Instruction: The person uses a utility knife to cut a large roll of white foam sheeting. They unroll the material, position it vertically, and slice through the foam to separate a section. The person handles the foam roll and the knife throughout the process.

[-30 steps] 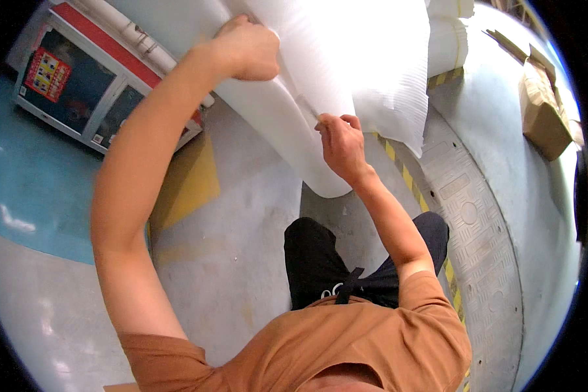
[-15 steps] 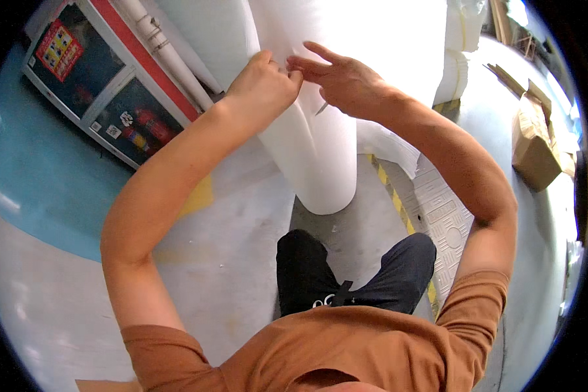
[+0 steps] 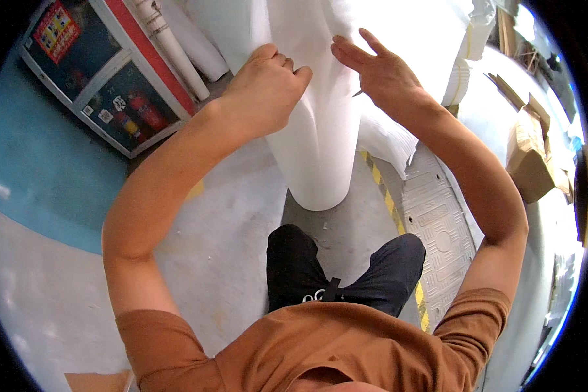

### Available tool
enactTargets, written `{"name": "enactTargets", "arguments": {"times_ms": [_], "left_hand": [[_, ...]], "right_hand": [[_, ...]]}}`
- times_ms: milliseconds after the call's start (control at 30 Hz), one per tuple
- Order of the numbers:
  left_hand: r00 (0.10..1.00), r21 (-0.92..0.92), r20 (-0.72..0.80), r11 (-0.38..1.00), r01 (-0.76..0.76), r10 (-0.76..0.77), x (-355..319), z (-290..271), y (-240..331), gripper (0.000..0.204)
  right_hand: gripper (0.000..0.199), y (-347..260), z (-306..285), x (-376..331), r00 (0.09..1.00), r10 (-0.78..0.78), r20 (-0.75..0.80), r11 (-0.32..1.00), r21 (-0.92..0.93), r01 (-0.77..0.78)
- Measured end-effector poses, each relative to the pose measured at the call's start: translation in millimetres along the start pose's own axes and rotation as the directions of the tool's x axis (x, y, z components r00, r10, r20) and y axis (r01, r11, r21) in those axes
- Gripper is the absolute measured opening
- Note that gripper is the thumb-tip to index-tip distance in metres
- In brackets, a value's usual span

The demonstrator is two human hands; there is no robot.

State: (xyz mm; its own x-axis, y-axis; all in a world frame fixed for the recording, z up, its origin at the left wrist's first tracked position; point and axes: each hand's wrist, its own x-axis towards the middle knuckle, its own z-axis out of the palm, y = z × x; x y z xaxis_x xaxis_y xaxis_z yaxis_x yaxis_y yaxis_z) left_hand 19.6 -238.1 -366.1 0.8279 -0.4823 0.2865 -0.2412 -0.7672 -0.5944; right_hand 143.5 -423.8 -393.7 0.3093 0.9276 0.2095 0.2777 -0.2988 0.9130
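The left hand (image 3: 264, 88) is closed in a fist-like grip on the white foam roll (image 3: 317, 130), with the knuckles pressed into the material so that a crease is formed beside them. The right hand (image 3: 382, 75) is held open, fingers (image 3: 349, 52) spread and extended, with the palm laid against the same roll just beside the left hand; a small thin object is seen under the right palm, but its kind cannot be told.

The roll is stood upright on the concrete floor (image 3: 222, 222), directly ahead of the person, with its rounded lower end set down just beyond the knees. The dark trousers (image 3: 346, 274) and the brown shirt (image 3: 320, 346) are seen at the lower edge.

Further white sheet material (image 3: 398, 137) is bunched to the right of the roll, touching it. A yellow-and-black striped line (image 3: 382, 189) and a metal floor plate (image 3: 438, 222) lie to the right. Cardboard boxes (image 3: 529, 157) are stacked at the far right. A red-framed cabinet (image 3: 104, 78) with glass doors stands at the upper left, well apart from the roll, beside a blue floor area (image 3: 39, 183).
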Motion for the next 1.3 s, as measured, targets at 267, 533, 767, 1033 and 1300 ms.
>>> {"name": "enactTargets", "arguments": {"times_ms": [267, 533, 767, 1033, 1300], "left_hand": [[0.999, 0.059, -0.025, 0.997, -0.041, 0.043, 6.3, 10.6, -4.0, 0.016], [0.994, 0.046, 0.037, 0.994, 0.101, -0.102, 5.6, 7.1, -10.4, 0.028], [0.878, 0.01, 0.191, 0.896, 0.444, -0.438, 41.8, -5.0, -8.4, 0.048], [0.889, 0.054, 0.009, 0.888, 0.458, -0.459, 48.5, 6.2, -17.3, 0.05], [0.883, -0.007, 0.038, 0.883, 0.469, -0.468, 44.7, 3.6, -18.7, 0.037]], "right_hand": [[0.022, 1.3, -32.5, 38.4, 0.997, -0.001, -0.083, 0.979, 0.205, 0.018], [0.025, 12.5, -39.9, 22.6, 0.991, -0.061, 0.119, 0.998, 0.015, 0.06], [0.027, 7.1, -23.9, 2.3, 0.992, -0.021, 0.124, 1.0, 0.008, 0.021], [0.034, 0.6, -4.2, -1.3, 0.951, -0.007, 0.308, 0.993, 0.114, -0.029], [0.019, -3.2, -22.7, -18.4, 0.993, 0.079, 0.088, 0.995, 0.05, -0.083]]}}
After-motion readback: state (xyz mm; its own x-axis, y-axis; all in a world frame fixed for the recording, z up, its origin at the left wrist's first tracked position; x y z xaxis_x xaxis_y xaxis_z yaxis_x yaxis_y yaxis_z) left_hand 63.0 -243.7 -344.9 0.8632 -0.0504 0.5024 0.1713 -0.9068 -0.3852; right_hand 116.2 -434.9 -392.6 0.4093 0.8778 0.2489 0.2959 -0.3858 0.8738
